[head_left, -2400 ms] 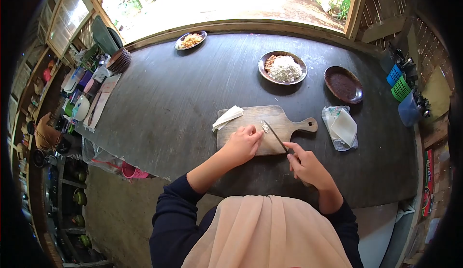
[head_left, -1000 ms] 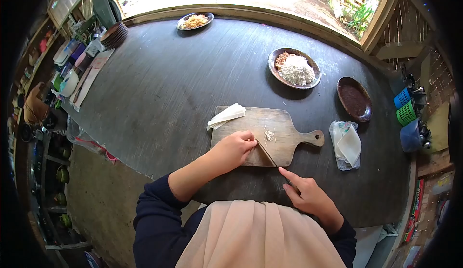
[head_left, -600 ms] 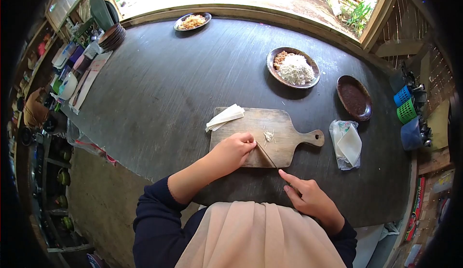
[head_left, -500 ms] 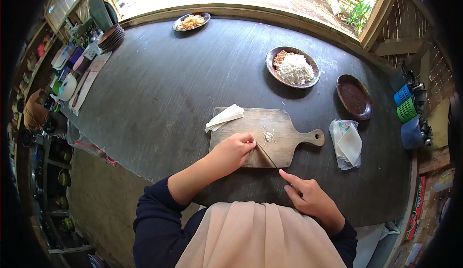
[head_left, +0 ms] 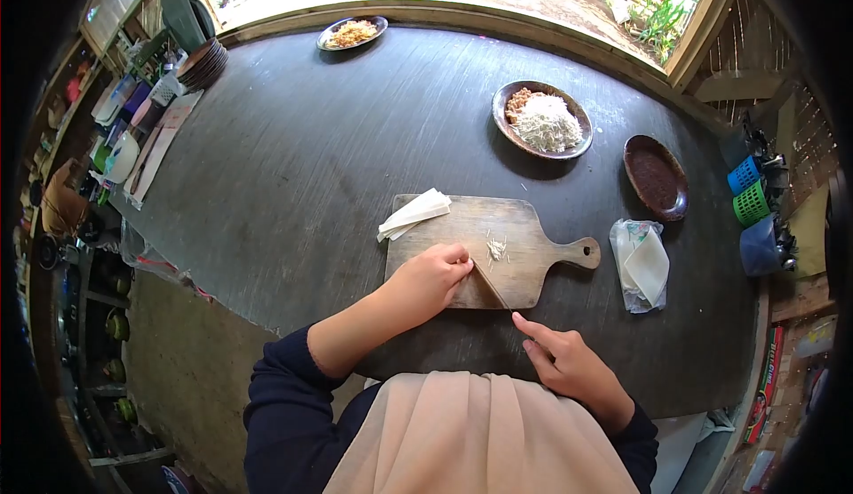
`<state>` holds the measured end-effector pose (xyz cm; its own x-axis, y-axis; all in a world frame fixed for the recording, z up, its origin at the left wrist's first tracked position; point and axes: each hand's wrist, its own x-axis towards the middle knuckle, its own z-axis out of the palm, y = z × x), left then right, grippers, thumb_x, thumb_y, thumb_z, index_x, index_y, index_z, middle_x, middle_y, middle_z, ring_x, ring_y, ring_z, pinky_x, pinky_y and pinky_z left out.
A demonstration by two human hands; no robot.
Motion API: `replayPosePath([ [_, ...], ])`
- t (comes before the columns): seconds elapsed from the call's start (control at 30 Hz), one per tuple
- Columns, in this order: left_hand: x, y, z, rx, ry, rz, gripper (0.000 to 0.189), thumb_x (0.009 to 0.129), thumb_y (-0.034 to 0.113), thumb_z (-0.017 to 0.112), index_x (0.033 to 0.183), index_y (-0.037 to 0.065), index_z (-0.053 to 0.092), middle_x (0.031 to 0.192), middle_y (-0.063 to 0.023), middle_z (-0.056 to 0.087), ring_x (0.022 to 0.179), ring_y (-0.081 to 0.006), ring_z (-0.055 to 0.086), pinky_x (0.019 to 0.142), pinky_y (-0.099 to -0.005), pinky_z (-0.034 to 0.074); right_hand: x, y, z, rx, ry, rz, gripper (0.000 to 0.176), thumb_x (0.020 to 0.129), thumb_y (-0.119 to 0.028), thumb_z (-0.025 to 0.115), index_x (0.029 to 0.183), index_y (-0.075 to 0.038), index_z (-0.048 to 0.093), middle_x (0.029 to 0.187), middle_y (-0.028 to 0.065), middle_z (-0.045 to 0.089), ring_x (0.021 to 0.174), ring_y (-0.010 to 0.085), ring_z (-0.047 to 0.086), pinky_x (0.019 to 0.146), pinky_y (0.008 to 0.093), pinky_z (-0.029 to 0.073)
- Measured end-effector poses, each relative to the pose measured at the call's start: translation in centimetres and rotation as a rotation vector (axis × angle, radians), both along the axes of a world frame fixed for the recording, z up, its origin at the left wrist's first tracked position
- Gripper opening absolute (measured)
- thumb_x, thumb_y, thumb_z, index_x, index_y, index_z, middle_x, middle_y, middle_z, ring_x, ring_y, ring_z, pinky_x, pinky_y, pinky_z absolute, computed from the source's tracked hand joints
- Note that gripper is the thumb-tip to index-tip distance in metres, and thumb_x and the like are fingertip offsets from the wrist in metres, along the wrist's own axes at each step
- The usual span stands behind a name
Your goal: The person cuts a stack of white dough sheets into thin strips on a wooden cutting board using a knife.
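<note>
A: Change against 2.4 s back?

B: The knife (head_left: 490,285) then lay higher on the cutting board (head_left: 524,227), its tip at the shreds (head_left: 496,248). It now crosses the near edge of the board, close to the fingertips of the left hand (head_left: 433,279). The shreds lie as a small loose pile at mid-board, apart from the blade. The right hand (head_left: 566,365) has drawn back towards the body and is off the board, over the table (head_left: 293,165). Over the last half second there is almost no change.

A: Left hand?

B: The fingers are bunched and curled, with the tips pressed down on the near left part of the board. What lies under them is hidden.

A: Right hand?

B: It is closed on the knife, with the index finger stretched forward along it and the other fingers folded in. The handle is hidden under the hand. The blade runs slantwise from that finger up to the left fingertips.

A: Surroundings?

B: A stack of white sheets (head_left: 414,214) overhangs the far left corner of the board. A plastic bag of sheets (head_left: 640,265) lies just right of the board's handle. Beyond are a plate of pale shredded filling (head_left: 543,121) and a dark plate (head_left: 656,177).
</note>
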<state>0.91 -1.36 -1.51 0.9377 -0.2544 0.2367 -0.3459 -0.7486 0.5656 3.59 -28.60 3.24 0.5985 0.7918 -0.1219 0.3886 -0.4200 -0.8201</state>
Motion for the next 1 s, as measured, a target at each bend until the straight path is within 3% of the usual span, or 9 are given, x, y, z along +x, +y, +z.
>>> replayPosePath([
  [0.07,0.0,0.0,0.1,0.007,-0.002,-0.005,0.02,0.084,0.002,0.061,0.102,-0.004,0.066,0.103,-0.0121,0.06,0.098,-0.0301,0.06,0.087,-0.0369,0.05,0.0,0.1,-0.6,0.01,-0.01,0.002,0.042,0.092,-0.004,0.057,0.134,-0.002,0.054,0.074,0.0222,0.064,0.061,0.0358,0.064,0.06,0.0394,0.05],
  [0.17,0.0,0.0,0.1,0.024,-0.008,-0.01,0.02,0.083,0.002,0.06,0.102,-0.004,0.066,0.103,-0.0123,0.059,0.098,-0.0303,0.06,0.088,-0.0371,0.05,0.1,0.1,-1.1,0.08,-0.047,-0.01,0.04,0.093,-0.001,0.057,0.133,-0.002,0.055,0.074,0.0204,0.062,0.055,0.0304,0.058,0.058,0.0338,0.048],
  [0.27,0.0,-0.1,0.0,0.03,-0.026,-0.001,0.018,0.086,0.0,0.061,0.103,-0.003,0.066,0.104,-0.012,0.062,0.094,-0.0303,0.062,0.084,-0.0369,0.051,0.3,-0.4,-0.9,0.09,-0.072,0.023,0.041,0.093,-0.001,0.057,0.133,-0.002,0.054,0.075,0.0204,0.062,0.055,0.031,0.059,0.058,0.0345,0.048],
  [0.33,-0.1,-0.2,0.3,0.031,-0.03,0.017,0.017,0.087,0.001,0.061,0.103,-0.002,0.066,0.103,-0.012,0.062,0.093,-0.0304,0.062,0.084,-0.0371,0.052,0.3,-1.0,0.1,-0.014,-0.014,0.055,0.042,0.093,-0.004,0.056,0.135,-0.001,0.052,0.075,0.0231,0.064,0.062,0.0387,0.063,0.061,0.0412,0.05],
  [0.67,0.0,-0.3,0.3,0.013,-0.035,0.031,0.014,0.087,0.002,0.062,0.1,-0.002,0.067,0.1,-0.0125,0.062,0.091,-0.0306,0.062,0.082,-0.037,0.052,-0.1,-0.2,0.2,-0.005,0.015,0.017,0.042,0.093,-0.004,0.056,0.135,-0.002,0.051,0.075,0.0229,0.064,0.063,0.0376,0.064,0.061,0.0406,0.05],
  [1.0,0.0,0.0,0.1,0.012,0.001,0.011,0.018,0.085,0.002,0.061,0.102,-0.002,0.067,0.103,-0.0116,0.061,0.095,-0.0302,0.061,0.085,-0.0371,0.051,-0.1,-0.1,0.2,-0.047,0.091,-0.057,0.043,0.091,-0.003,0.058,0.134,-0.004,0.053,0.066,0.0187,0.06,0.054,0.0295,0.06,0.056,0.0351,0.047],
])
